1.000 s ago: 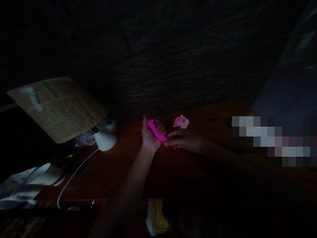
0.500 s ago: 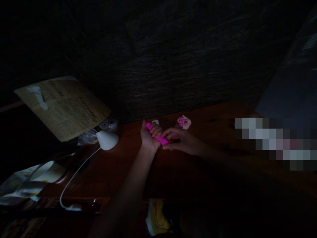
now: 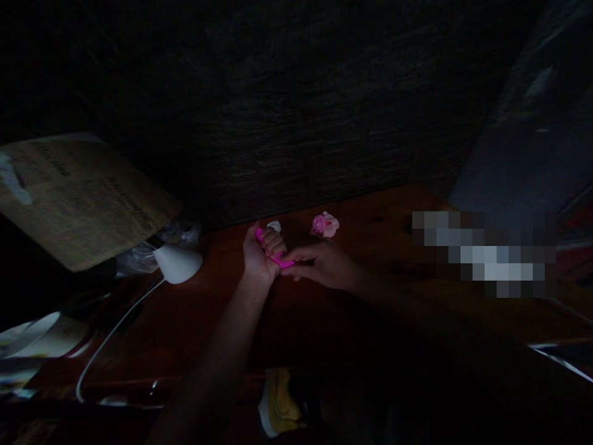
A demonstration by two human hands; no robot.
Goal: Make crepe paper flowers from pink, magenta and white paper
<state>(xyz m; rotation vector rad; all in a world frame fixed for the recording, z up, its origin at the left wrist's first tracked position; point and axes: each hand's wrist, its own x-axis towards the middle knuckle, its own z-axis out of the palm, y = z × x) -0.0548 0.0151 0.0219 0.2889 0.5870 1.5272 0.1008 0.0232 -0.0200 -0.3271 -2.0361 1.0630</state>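
Observation:
My left hand (image 3: 262,254) is closed around a soft bright-pink roll that looks like modelling clay (image 3: 282,262); one bit shows above the fist and the other end sticks out below it. With thumb and fingers, my right hand (image 3: 324,264) pinches that lower end, which is narrow and bent to the right. Just behind my hands, a pink rose-shaped piece (image 3: 324,224) lies on the wooden table. A small white piece (image 3: 274,226) sits right behind my left fist, partly hidden by it.
At left stand a lamp with a white conical base (image 3: 178,264), a cable (image 3: 118,327) and a newsprint-patterned shade (image 3: 88,201). A white cup (image 3: 60,334) is at the table's left edge. Behind is a dark wall (image 3: 296,111). A yellow shoe (image 3: 280,405) shows below the table (image 3: 222,321).
My right fingers have closed on the lower end of the pink clay, which is now thinner and bent rightward. The view has shifted, so everything sits further left.

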